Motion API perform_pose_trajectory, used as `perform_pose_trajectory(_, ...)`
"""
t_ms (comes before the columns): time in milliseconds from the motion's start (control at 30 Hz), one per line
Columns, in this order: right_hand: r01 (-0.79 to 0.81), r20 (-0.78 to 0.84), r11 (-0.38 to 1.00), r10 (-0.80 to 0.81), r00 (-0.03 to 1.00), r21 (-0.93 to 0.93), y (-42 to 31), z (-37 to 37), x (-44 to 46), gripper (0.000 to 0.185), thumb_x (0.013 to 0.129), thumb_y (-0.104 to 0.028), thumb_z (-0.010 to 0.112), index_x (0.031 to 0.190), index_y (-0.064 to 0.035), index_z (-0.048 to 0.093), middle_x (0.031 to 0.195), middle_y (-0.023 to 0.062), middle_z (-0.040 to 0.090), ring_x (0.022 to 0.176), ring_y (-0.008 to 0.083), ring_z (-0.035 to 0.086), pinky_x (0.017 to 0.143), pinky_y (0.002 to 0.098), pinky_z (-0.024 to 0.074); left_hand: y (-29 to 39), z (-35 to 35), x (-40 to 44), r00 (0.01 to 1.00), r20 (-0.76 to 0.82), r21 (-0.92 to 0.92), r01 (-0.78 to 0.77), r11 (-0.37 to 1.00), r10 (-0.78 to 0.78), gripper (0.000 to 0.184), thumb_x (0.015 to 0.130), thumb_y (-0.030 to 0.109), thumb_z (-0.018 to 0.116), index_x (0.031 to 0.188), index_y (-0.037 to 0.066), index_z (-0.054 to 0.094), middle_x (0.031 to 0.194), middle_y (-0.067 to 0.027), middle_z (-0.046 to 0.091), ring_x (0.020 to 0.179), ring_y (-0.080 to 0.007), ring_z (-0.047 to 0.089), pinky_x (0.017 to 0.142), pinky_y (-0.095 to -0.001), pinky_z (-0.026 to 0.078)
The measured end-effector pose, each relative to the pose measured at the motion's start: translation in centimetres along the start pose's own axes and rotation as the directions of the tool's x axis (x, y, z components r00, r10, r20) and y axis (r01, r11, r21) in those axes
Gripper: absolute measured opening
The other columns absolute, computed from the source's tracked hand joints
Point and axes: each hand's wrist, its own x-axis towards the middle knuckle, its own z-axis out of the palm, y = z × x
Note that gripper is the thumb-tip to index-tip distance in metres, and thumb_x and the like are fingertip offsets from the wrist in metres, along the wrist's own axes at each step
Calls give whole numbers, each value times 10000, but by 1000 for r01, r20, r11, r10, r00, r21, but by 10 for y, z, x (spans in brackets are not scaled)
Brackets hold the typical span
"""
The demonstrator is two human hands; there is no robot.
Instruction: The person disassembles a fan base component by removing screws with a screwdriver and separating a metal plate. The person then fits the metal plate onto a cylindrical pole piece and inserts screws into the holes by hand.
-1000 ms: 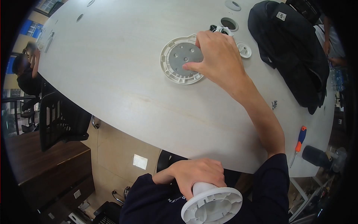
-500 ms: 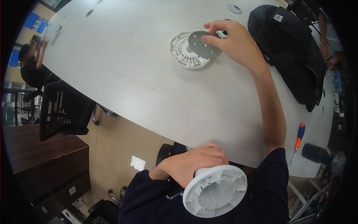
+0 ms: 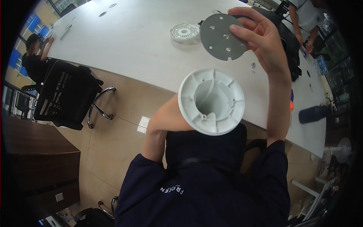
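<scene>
My right hand point(image 3: 261, 36) pinches a grey round metal plate point(image 3: 221, 39) with several small holes, its thumb on the near face. The plate is tilted up above the table. My left hand point(image 3: 176, 115) holds a white plastic round base point(image 3: 185, 111) from behind. Its hollow ribbed underside faces up toward me, and most of the hand's fingers are hidden by it. On the table, beyond both hands, lies a white slotted round cover point(image 3: 184, 31). Some small metal pieces point(image 3: 253, 66), probably screws, lie on the table below my right hand.
A black bag point(image 3: 293, 56) lies behind my right hand, partly hidden. An orange and blue screwdriver point(image 3: 291, 99) shows beside my right forearm, and a dark bottle point(image 3: 314, 114) lies farther right. Two other people are by the table, and a black chair point(image 3: 68, 94) stands left.
My right hand has lifted the grey plate off the white cover and toward me. My left hand has raised the white base from my lap to above the table's near edge.
</scene>
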Motion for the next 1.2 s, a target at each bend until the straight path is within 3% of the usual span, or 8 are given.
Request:
perform_pose_trajectory(67,65,-101,996,-70,992,-53,-28,2,-36,445,888,-67,698,1306,37,587,1219,137,651,1031,126,674,845,264,579,12,13,-5,1000,24,10,-11,1000,10,906,655,147,916,1425,-13,466,1304,-114,626,1166,-171,592,982,-335,498)
perform_pose_trajectory(167,-38,-41,995,41,998,88,-98,45,-111,520,803,-103,781,1284,-21,599,1182,143,670,1143,218,635,1042,338,497,33,54,-41,998,19,144,-60,988,58,930,623,139,927,1420,-8,470,1279,-109,634,1158,-174,606,980,-334,503)
perform_pose_trajectory(267,289,-245,907,-369,896,-306,-138,78,-164,544,774,-92,774,1276,17,593,1042,108,677,935,184,682,818,287,558,42,71,-55,993,56,129,-109,986,102,962,610,181,947,1419,-8,462,1296,-118,623,1184,-190,603,1011,-357,492)
perform_pose_trajectory(400,451,13,855,-463,886,-257,-133,49,-186,435,822,-112,731,1208,-2,563,952,130,685,813,165,693,717,260,568,41,83,-68,919,108,155,-393,906,380,1013,609,208,957,1446,-6,428,1336,-129,599,1213,-204,591,1036,-376,480)
perform_pose_trajectory(533,330,-113,920,-359,927,-209,-132,54,-206,439,856,-63,711,1280,21,630,1015,65,631,860,124,695,749,237,584,31,80,-64,825,163,111,-561,820,541,1032,607,213,956,1461,5,415,1374,-131,572,1239,-208,577,1053,-385,468)
perform_pose_trajectory(667,279,-148,935,-314,938,-218,-121,52,-201,410,845,-36,698,1243,45,643,1045,87,609,878,114,671,765,231,576,32,83,-54,934,80,14,-350,937,348,1035,588,235,957,1444,2,425,1338,-124,582,1221,-214,579,1035,-382,470)
perform_pose_trajectory(800,354,-316,908,-411,855,-223,-100,41,-181,374,866,4,665,1235,60,639,1060,80,612,940,94,627,807,226,569,21,82,-36,849,64,359,-510,782,524,919,593,275,946,1341,-19,499,1246,-143,599,1082,-240,625,929,-368,501)
perform_pose_trajectory(1200,317,-347,948,-305,887,-23,-94,30,-178,348,889,18,640,1236,44,622,1128,93,628,985,113,644,841,239,570,7,90,-27,758,20,402,-603,689,652,939,585,280,951,1354,-2,492,1296,-157,533,1146,-287,547,966,-390,462)
